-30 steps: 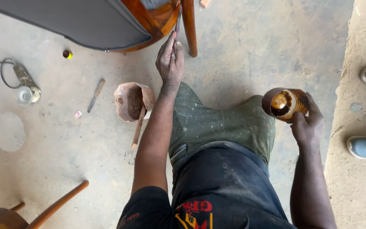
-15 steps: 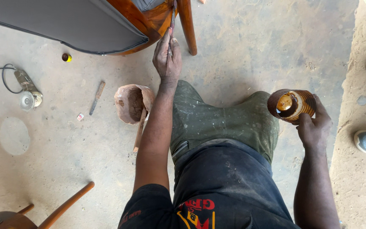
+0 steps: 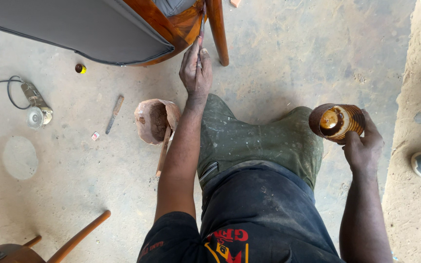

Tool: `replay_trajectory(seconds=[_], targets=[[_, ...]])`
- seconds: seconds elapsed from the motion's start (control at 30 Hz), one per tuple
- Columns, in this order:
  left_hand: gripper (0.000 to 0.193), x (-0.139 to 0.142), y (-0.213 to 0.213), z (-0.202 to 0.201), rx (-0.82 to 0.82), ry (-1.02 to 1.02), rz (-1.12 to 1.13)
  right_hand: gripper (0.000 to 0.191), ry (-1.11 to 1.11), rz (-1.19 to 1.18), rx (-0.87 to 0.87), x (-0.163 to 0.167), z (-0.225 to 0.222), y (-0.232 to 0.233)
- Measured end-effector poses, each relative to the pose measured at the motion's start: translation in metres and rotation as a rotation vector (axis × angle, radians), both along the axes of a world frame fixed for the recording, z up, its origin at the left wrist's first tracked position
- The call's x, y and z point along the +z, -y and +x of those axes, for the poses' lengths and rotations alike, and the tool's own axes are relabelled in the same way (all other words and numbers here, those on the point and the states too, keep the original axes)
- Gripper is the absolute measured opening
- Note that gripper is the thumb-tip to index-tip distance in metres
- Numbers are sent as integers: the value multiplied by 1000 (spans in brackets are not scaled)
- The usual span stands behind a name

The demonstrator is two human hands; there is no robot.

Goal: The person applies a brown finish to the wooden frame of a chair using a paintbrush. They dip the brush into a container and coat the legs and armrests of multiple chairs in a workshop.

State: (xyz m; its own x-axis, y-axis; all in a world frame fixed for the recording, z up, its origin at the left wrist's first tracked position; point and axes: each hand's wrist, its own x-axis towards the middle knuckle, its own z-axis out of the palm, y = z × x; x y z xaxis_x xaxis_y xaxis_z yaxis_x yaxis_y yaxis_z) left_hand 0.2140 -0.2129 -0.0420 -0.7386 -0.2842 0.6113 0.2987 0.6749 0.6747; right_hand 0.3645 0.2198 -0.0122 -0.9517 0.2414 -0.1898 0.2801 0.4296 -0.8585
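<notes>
Against the chair frame (image 3: 181,24), the left hand (image 3: 196,70) is gripping a thin brush (image 3: 201,36), best stroked lightly, while the right hand (image 3: 364,146) is clasping the tin (image 3: 336,122)

Dusty concrete floor (image 3: 288,58) in even daylight.

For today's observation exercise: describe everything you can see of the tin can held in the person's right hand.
The tin can is a ribbed metal cylinder, stained brown and glossy. It is open at the top, tilted toward the camera, with amber-brown liquid shining inside. The right hand grips it from below and behind, fingers around its wall. It is held in the air beside the person's knee, above the concrete floor.
</notes>
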Motion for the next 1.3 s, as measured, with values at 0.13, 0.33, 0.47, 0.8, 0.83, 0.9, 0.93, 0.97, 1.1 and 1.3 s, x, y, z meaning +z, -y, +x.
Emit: replay_trajectory(seconds=[0.13, 0.33, 0.47, 0.8, 0.83, 0.9, 0.93, 0.97, 1.1, 1.3], targets=[[33, -4, -1, -2, -4, 13, 4, 71, 2, -5, -12, 1, 0, 3], [33, -17, -3, 3, 35, 95, 5, 70, 27, 44, -11, 4, 1, 5], [34, -20, -3, 8, 57, 132, -25, 70, 14, 16, -24, 1, 1, 4], [31, -2, -6, 14, -11, -5, 68, 70, 39, 24, -19, -4, 1, 3], [31, -1, -6, 11, 6, -7, 66, 70, 33, 21, -18, -4, 0, 4], [30, 0, -6, 7, 11, 14, 110, 70, 26, 18, -18, -6, 1, 4], [30, 0, -6, 4, -2, 34, 155, 69, 22, 12, -19, -6, 1, 4], [30, -1, -6, 3, -16, 53, 200, 69, 17, 6, -21, -7, 1, 4], [30, -2, -6, 2, -13, 45, 171, 68, 13, 45, 10, -11, 1, 0], [31, -2, -6, 12, 7, 22, 104, 69, 20, 41, 5, -13, 1, -3]])
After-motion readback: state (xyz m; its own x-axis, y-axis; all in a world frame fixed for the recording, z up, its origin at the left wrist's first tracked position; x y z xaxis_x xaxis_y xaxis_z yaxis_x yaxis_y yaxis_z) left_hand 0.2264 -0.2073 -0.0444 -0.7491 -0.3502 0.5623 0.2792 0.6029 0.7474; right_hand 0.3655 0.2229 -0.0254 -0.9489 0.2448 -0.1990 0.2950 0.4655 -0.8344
